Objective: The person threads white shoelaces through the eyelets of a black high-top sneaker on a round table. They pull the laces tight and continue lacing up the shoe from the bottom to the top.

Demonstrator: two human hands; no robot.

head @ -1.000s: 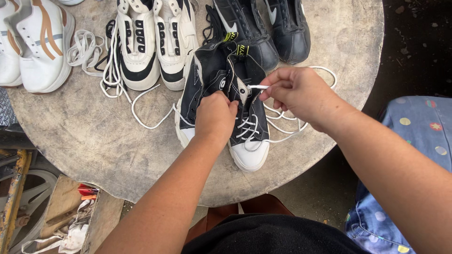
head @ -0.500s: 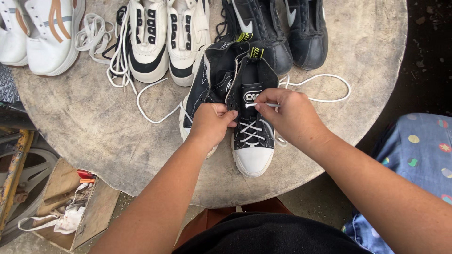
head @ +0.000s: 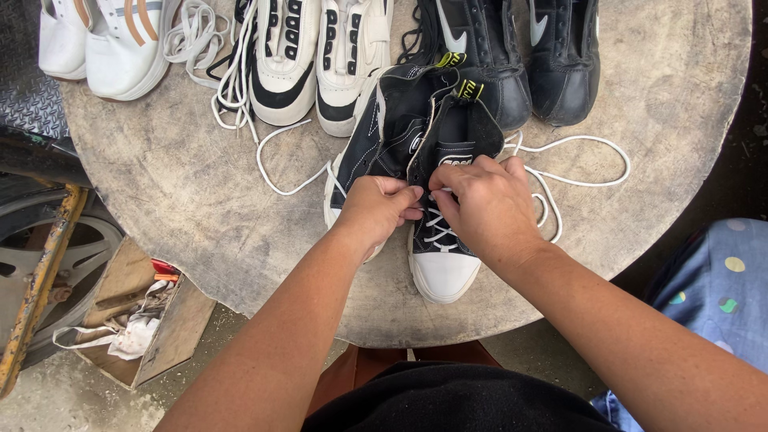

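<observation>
Lacing Under Way on a Black High-Top

Meeting over the black high-top sneaker, both hands are seen at its lace row. The left hand is curled against the shoe's left side, fingertips pinched together at the eyelets; the right hand is closed the same way from the other side, and a bit of white lace is gripped between the two. The sneaker is stood on the round stone bench, white toe cap pointed toward the person, its twin lying just beside it on the left. Loose white lace is looped across the bench to the right. Behind, two white-and-black sneakers and a pair of black leather shoes are lined up, with white-and-tan shoes at far left.
</observation>
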